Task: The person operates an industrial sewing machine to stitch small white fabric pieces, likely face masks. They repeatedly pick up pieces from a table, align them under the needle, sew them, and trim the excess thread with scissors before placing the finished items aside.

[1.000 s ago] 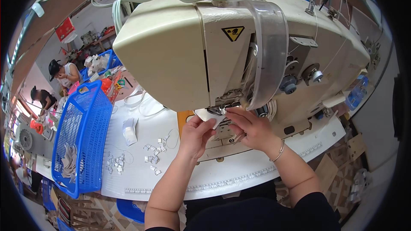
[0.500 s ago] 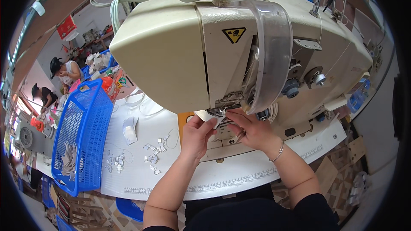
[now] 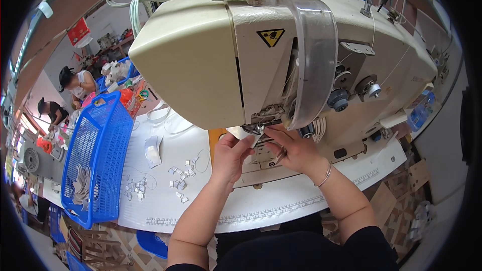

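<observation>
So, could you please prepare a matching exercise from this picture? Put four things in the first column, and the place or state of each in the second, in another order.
Things:
1. Left hand
2. Large blue basket
3. Bracelet
4. Triangular warning sign

Places or states:
A. Around the right wrist
B. Yellow and black, on the sewing machine
C. Holding a white piece
D. Containing grey pieces

Right pairs: 1-C, 2-D, 3-A, 4-B

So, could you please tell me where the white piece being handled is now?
In the head view, the white piece is near centre, held by the left hand under the cream machine head, just left of the right hand.
</observation>
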Motion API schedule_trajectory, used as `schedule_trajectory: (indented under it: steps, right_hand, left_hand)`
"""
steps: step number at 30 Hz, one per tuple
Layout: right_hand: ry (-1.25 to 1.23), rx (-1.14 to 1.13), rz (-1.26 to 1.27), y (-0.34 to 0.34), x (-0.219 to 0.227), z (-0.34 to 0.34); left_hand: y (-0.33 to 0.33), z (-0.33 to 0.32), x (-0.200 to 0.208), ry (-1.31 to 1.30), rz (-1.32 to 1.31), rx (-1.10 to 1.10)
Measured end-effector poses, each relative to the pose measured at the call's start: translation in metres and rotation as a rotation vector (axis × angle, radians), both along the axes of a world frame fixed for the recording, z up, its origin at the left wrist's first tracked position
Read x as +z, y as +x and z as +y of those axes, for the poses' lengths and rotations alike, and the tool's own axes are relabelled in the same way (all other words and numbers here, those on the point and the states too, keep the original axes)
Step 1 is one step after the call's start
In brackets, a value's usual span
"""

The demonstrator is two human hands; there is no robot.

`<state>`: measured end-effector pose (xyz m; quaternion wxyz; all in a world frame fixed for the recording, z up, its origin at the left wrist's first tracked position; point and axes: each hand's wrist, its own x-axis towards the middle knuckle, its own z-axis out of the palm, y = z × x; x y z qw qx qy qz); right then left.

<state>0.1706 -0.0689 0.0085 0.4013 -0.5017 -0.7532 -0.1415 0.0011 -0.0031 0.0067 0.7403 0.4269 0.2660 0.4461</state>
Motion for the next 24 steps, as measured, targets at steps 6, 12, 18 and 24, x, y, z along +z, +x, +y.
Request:
schedule_trajectory:
  steps: [6, 12, 18, 24]
  right_hand:
    - [0.063, 0.0, -0.03, -0.006, 0.001, -0.002]
    - [0.053, -0.014, -0.071, 0.003, 0.0, -0.004]
    - [-0.067, 0.023, -0.032, 0.003, 0.008, -0.013]
    - [0.067, 0.111, -0.074, 0.006, 0.003, -0.012]
  left_hand:
    - [-0.01, 0.024, 0.0, -0.033, 0.022, -0.189]
    - [-0.02, 0.04, 0.018, 0.237, 0.165, 0.163]
    - [-0.013, 0.052, 0.014, 0.698, 0.56, -0.087]
    - [-0.013, 0.004, 0.005, 0.466, 0.51, 0.015]
